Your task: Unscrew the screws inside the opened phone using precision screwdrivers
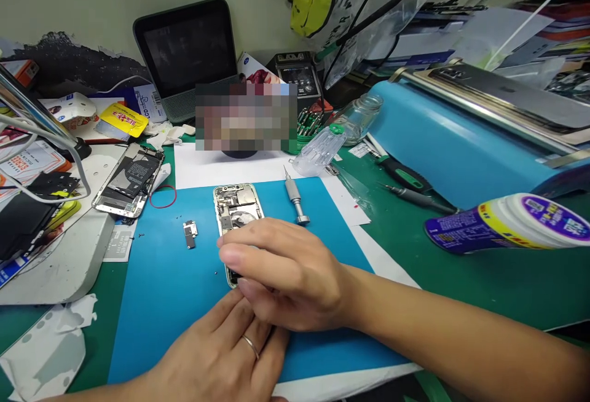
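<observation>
On the green tabletop lies a blue mat. Over it, the right hand bends above the opened phone, which lies near the mat's middle; the left hand reaches to the phone's bottom end. Each grip is partly hidden, so I cannot tell whether the fingers are clamped or only resting. For good work, I think the phone should lie flat and the pressure be light, because its inner parts are bare. Far to the right is a bottle, to the left a second phone, and nearer a screwdriver. The right hand blocks the sight; the metal plates and tiny speck, loose at left, could be swept away.
</observation>
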Available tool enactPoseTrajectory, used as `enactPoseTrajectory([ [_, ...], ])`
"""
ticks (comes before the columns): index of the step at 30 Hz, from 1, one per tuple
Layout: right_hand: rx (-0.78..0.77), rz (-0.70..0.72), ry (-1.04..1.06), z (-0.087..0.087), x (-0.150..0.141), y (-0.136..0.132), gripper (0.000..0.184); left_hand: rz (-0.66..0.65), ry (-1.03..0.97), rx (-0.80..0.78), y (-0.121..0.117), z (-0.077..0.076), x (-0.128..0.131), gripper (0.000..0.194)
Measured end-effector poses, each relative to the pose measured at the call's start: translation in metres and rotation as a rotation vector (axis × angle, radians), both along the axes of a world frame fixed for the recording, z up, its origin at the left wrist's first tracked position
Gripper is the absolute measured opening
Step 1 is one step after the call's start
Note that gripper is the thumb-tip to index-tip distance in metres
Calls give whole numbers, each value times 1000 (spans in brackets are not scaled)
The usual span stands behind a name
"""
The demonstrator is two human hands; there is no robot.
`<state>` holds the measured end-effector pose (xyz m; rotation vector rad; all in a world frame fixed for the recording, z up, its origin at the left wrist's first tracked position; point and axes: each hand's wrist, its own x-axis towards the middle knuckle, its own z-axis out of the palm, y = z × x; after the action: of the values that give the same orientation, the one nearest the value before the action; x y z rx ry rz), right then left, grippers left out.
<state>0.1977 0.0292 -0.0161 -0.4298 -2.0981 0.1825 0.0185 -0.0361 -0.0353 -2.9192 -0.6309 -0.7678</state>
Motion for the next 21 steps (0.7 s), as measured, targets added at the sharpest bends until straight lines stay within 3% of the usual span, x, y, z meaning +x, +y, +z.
enactPoseTrajectory([
  [17,-3,-13,-28,1,3,0,29,11,7,-15,-2,1,-1,46],
  [21,-6,-14,-25,0,2,1,34,5,-20,4,-1,1,0,45],
])
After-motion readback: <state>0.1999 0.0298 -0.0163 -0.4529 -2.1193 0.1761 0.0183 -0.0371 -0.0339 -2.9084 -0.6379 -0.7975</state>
